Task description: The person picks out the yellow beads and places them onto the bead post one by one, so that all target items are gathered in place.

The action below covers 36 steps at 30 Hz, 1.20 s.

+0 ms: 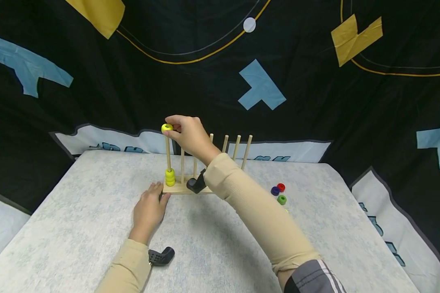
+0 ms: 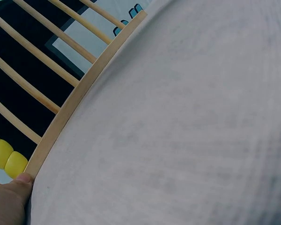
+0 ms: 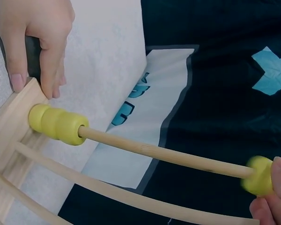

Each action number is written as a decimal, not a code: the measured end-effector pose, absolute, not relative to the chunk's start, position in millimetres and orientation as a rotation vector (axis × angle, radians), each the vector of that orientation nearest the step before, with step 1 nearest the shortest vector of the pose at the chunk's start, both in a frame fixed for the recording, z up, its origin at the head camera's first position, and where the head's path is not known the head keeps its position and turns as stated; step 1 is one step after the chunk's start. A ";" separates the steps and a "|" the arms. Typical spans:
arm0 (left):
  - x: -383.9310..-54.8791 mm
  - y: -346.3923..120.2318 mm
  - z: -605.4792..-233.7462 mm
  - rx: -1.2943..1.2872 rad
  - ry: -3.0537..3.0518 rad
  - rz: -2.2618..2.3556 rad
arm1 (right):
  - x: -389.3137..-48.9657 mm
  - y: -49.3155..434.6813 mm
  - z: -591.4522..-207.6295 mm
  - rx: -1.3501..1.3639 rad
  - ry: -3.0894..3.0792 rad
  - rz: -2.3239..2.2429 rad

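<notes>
A wooden peg rack with a flat base (image 1: 176,189) and several upright pegs stands toward the back of the table. Three yellow beads (image 3: 58,124) are stacked low on its leftmost peg (image 3: 164,153). My right hand (image 1: 192,134) pinches another yellow bead (image 1: 166,127) between thumb and fingers at the top of that peg; in the right wrist view the peg's tip meets the bead. My left hand (image 1: 148,209) holds the left end of the base, thumb on the near side and fingers on the other. The right forearm hides part of the rack in the head view.
Right of the rack lie a red bead (image 1: 280,187), a dark blue bead (image 1: 275,191) and a green bead (image 1: 282,200), with a sliver of yellow below them beside the sleeve. A black curtain (image 1: 190,93) hangs behind the pale table (image 1: 95,195).
</notes>
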State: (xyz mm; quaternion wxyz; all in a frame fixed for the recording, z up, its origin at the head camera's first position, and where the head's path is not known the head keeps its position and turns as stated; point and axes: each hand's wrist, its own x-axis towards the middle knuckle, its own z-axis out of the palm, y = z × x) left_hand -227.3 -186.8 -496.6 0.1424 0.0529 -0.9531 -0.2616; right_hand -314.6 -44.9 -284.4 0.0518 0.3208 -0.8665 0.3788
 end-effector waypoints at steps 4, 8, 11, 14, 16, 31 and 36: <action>-227.1 -186.3 -496.5 0.156 -2.750 -0.755 | -314.3 -42.8 -286.4 0.959 -2.637 1.146; -227.7 -185.5 -497.1 0.149 -2.740 -0.751 | -312.7 -37.3 -286.1 0.957 -2.611 1.136; -228.4 -184.5 -497.3 0.144 -2.737 -0.752 | -311.4 -31.5 -283.1 0.961 -2.580 1.140; -228.6 -183.6 -496.8 0.146 -2.736 -0.755 | -309.7 -24.5 -279.6 0.966 -2.549 1.151; -228.3 -183.3 -496.5 0.152 -2.738 -0.758 | -308.2 -19.0 -278.5 0.970 -2.528 1.154; -226.4 -184.0 -495.9 0.175 -2.752 -0.745 | -292.1 27.6 -301.7 1.030 -2.382 1.157; -226.3 -182.4 -494.9 0.157 -2.745 -0.746 | -285.7 47.4 -315.1 1.017 -2.385 1.217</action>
